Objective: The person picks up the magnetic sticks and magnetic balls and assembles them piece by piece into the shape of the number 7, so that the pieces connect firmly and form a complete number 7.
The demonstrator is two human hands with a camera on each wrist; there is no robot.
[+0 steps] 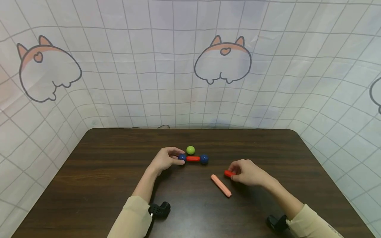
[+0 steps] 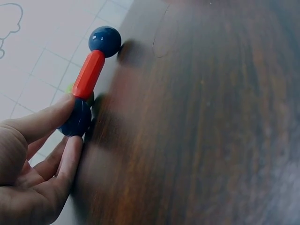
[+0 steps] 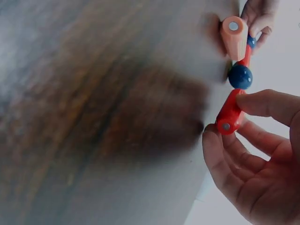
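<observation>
My left hand (image 1: 166,159) pinches a dark blue ball (image 2: 78,119) between thumb and fingers. That ball is joined to one end of a red magnetic rod (image 1: 193,159), and a second blue ball (image 1: 204,159) sits on the rod's other end. Just behind them on the table is a green ball (image 1: 190,150). In my right hand (image 1: 248,172) a second red rod (image 3: 230,112) is held between thumb and fingertips, its silvery end disc facing the right wrist camera. A peach-coloured rod (image 1: 221,185) lies on the table to the left of the right hand.
The dark wood-grain table (image 1: 113,185) reaches back to a white grid-patterned curtain (image 1: 134,82) with cartoon corgi drawings. Each wrist carries a black camera mount, one of them the left mount (image 1: 160,210). A thin dark cable (image 1: 163,126) shows at the table's far edge.
</observation>
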